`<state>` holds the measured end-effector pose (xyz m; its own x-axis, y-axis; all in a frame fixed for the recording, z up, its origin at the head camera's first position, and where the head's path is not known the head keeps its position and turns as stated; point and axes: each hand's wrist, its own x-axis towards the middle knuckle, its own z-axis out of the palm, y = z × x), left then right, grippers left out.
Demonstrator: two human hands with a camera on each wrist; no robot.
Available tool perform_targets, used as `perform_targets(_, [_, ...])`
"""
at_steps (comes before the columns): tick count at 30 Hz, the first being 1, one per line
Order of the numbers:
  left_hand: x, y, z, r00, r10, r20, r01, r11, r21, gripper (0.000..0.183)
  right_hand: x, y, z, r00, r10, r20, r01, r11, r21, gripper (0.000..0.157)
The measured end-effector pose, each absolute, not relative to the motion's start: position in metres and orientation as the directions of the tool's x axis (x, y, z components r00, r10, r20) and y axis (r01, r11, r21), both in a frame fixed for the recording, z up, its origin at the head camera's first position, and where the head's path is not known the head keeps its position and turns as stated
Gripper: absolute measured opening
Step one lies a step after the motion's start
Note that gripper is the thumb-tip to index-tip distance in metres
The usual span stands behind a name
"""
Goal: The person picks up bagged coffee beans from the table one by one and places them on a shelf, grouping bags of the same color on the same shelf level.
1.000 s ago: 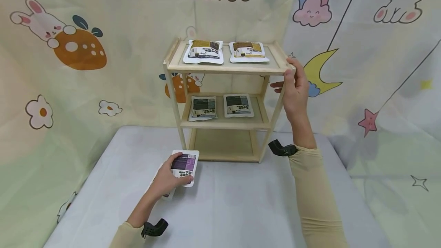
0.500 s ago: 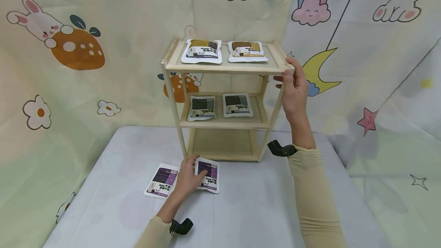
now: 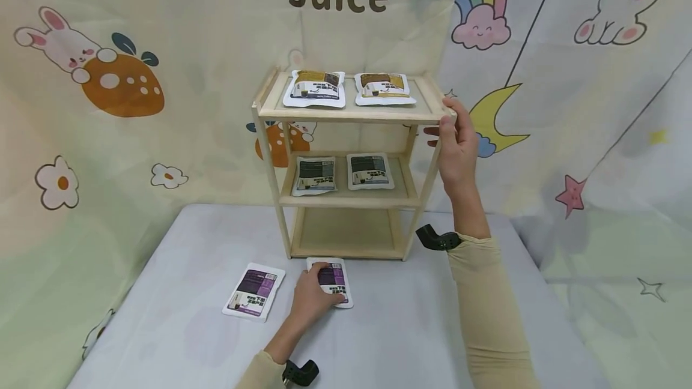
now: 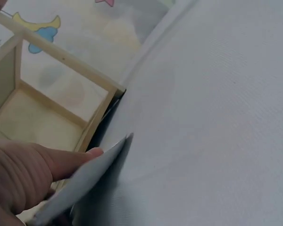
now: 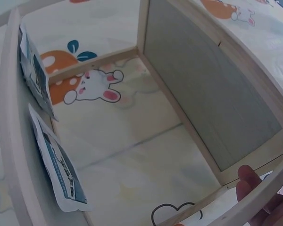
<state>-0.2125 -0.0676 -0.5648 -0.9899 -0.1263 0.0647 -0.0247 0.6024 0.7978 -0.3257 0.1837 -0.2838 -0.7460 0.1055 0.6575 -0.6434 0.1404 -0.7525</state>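
With thumb and fingers my left hand (image 3: 312, 300) holds a white and purple flat packet (image 3: 334, 278) by its edges, at the foot of a pale wooden three-tier shelf (image 3: 351, 116). Seen in the left wrist view, this packet (image 4: 85, 182) stands tilted just off the cloth. A second purple packet (image 3: 254, 290) lies flat to the left of that hand. My right hand (image 3: 458, 158) grips the shelf's top right corner, thumb in front and fingers behind the post. Its fingertips (image 5: 245, 174) show at the frame in the right wrist view.
Two yellow and white packets (image 3: 315, 89) lie on the top tier. The middle tier bears two dark green packets (image 3: 370, 170). The bottom tier (image 3: 346, 233) sits low on the white cloth-covered table (image 3: 411, 329). A printed cloth (image 3: 205, 47) hangs behind.
My left hand has taken one purple packet off to the right, away from the other, and stands in front of the shelf. My right hand keeps its grip on the shelf corner.
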Motion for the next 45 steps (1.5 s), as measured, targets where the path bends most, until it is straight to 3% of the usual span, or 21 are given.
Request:
perform_targets(4, [-0.212, -0.072, -0.567, -0.996, -0.055, 0.068, 0.025, 0.560, 0.828, 0.082, -0.325, 0.184, -0.287, -0.744, 0.102, 0.661, -0.647, 0.142, -0.750, 0.040])
perform_targets(11, [-0.226, -0.084, -0.556, -1.000, 0.026, 0.017, 0.027, 0.432, 0.902, 0.107, -0.327, 0.185, -0.283, -0.742, 0.098, 0.664, -0.648, 0.149, -0.747, 0.039])
perform_targets(14, [-0.240, -0.089, -0.549, -0.999, 0.035, 0.010, 0.024, 0.438, 0.899, 0.112, -0.327, 0.185, -0.282, -0.739, 0.094, 0.667, -0.653, 0.142, -0.744, 0.039])
perform_targets(22, [-0.294, -0.102, -0.539, -0.997, 0.024, 0.068, 0.071, 0.471, 0.879, 0.104, -0.328, 0.184, -0.281, -0.732, 0.084, 0.676, -0.664, 0.133, -0.735, 0.039])
perform_targets(29, [-0.328, -0.094, -0.537, -1.000, 0.010, 0.016, 0.019, 0.550, 0.835, 0.105, -0.329, 0.185, -0.283, -0.739, 0.086, 0.669, -0.657, 0.132, -0.743, 0.039])
perform_targets(38, [-0.356, -0.093, -0.542, -0.999, 0.010, 0.039, 0.039, 0.407, 0.913, 0.101, -0.327, 0.184, -0.285, -0.740, 0.074, 0.668, -0.657, 0.134, -0.742, 0.039])
perform_targets(45, [-0.357, -0.091, -0.536, -1.000, 0.010, 0.007, 0.011, 0.479, 0.878, 0.102, -0.325, 0.185, -0.285, -0.744, 0.066, 0.664, -0.654, 0.129, -0.746, 0.040])
